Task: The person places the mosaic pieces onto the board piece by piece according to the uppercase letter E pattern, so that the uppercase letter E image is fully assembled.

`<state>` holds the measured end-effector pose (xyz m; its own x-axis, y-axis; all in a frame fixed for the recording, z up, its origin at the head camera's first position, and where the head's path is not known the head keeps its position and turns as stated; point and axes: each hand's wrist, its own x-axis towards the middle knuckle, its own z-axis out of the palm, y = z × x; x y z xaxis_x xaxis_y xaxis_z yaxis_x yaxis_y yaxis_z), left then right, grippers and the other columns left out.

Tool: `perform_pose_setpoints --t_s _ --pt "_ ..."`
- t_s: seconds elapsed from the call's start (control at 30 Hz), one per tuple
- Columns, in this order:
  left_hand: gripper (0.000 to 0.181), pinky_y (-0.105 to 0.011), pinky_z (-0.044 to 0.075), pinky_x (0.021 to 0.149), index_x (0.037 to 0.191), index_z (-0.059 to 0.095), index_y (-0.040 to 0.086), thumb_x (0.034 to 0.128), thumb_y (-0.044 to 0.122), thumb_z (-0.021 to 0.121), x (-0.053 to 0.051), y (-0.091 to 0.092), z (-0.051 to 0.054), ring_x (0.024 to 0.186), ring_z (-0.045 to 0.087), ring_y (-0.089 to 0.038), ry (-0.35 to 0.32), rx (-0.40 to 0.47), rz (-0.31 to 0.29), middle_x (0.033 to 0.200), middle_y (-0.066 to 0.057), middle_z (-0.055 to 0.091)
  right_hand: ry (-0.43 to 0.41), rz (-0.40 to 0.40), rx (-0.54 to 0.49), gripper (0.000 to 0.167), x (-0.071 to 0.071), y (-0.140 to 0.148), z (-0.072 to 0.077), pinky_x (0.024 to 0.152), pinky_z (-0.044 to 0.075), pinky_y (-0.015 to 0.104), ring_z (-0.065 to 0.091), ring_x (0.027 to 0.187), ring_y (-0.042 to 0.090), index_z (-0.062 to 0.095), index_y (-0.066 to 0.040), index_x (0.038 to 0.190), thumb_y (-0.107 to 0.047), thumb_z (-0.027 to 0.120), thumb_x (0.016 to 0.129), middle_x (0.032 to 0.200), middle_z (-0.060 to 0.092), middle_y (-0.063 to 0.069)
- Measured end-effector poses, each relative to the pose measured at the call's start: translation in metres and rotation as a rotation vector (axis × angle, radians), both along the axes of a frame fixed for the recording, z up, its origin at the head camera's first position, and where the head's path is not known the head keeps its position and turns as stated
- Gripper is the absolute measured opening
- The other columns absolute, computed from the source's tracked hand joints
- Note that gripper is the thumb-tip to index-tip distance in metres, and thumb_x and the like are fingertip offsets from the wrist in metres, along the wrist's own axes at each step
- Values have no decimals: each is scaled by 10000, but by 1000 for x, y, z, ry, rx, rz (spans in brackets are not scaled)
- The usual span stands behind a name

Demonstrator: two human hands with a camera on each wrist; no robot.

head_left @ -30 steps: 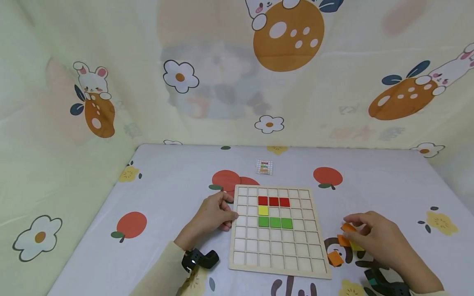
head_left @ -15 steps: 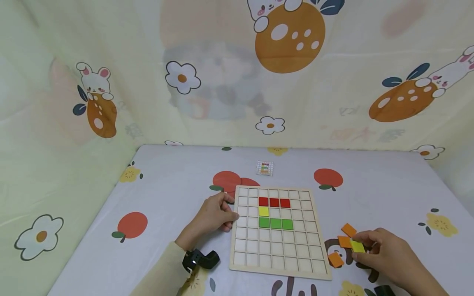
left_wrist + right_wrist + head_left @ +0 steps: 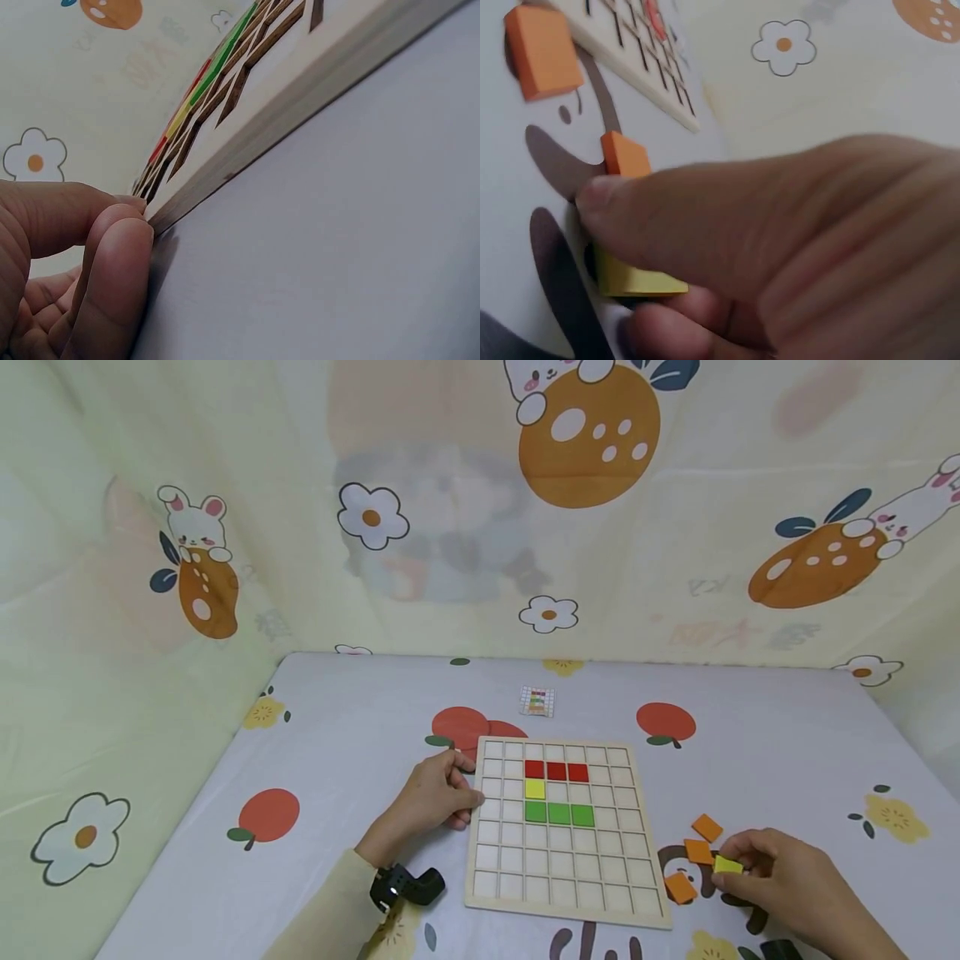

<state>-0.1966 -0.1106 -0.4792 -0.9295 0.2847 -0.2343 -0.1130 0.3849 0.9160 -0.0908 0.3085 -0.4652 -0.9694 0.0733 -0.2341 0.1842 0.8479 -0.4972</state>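
I log left hand (image 3: 427, 795) touching gridded wooden board (image 3: 560, 862) at nine o'clock, probably steadying it, grip unclear, while past three o'clock right hand (image 3: 783, 872) pinches yellow square tile (image 3: 727, 865) near orange tiles (image 3: 699, 852), seemingly kept within reach on bench (image 3: 360, 718).

Eleven tiles (image 3: 558, 813), one board (image 3: 560, 863), one card (image 3: 537, 701), two hands (image 3: 429, 793) (image 3: 783, 877)

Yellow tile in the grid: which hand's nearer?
Left. The left hand touches the left edge of the board, left of the placed yellow tile; the right hand is farther, beyond its right edge, pinching a loose yellow tile.
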Motion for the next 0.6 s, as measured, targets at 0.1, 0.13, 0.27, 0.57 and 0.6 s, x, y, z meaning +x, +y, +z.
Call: perform_pose_setpoints --t_s 0.1,0.13,0.27,0.57,0.6 --pt "389 -245 581 518 1222 581 36 904 76 803 0 0 0 530 628 -139 0 -2 0 798 -79 657 13 12 -10 264 2 3 -1 544 474 236 554 688 133 735 -89 1043 -196 868 842 806 624 -24" --pt "390 -245 580 516 1222 581 35 904 75 802 0 0 0 529 628 -139 2 -4 0 796 -79 658 15 23 -19 247 2 5 -1 550 469 234 555 683 124 740 -98 1063 -182 851 858 808 620 -21" --pt "392 -247 580 513 1225 582 33 903 72 803 1 0 0 527 627 -137 9 -6 -2 790 -75 659 -33 31 -136 304 6 10 0 556 522 261 608 657 130 726 -77 1215 -142 784 924 830 650 2" --pt "397 -241 578 518 1223 581 43 901 86 810 0 0 1 535 627 -141 -3 -12 2 801 -78 662 -130 -2 -179 406 7 8 4 555 520 252 627 650 169 689 -13 1281 -75 765 887 807 666 0" --pt "397 -240 579 520 1222 581 45 901 89 810 0 0 1 536 628 -142 -4 -13 1 802 -79 662 -127 5 -160 397 6 8 4 554 512 247 617 654 159 698 -14 1262 -81 777 879 809 667 -9"
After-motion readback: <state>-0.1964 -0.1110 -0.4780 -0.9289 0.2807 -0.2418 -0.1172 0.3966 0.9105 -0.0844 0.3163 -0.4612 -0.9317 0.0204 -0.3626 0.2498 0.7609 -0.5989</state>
